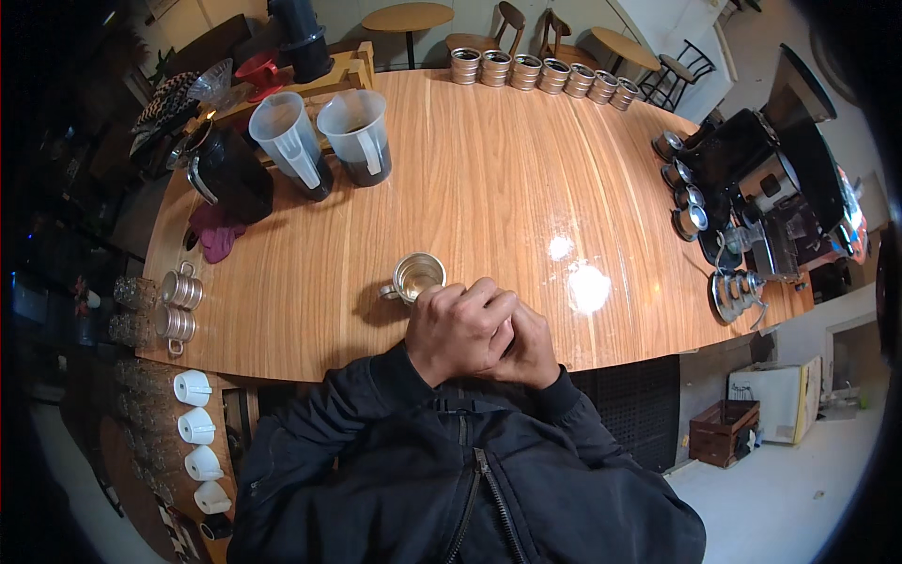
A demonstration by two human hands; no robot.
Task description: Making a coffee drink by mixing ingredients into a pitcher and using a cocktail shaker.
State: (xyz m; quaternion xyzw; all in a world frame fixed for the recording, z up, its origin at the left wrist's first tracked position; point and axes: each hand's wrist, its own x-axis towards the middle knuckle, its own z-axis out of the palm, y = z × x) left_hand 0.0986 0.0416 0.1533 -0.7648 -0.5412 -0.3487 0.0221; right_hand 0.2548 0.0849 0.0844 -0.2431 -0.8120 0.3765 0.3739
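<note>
My left hand [456, 331] and my right hand [533, 350] are pressed together at the front edge of the wooden counter, fingers closed and bent over each other. Whatever lies between the palms, if anything, is hidden. Just beyond my left hand stands a metal mug [414, 274], upright, its handle pointing left. Its inside shows bare metal with some glare, and my knuckles cover part of its near rim in this view.
Two clear plastic pitchers [365, 141] with dark contents stand at the far left beside a black container [228, 169]. Metal cups [524, 72] line the far edge. A black machine [752, 164] and a dripper stand [736, 293] occupy the right. More metal mugs [178, 305] sit left.
</note>
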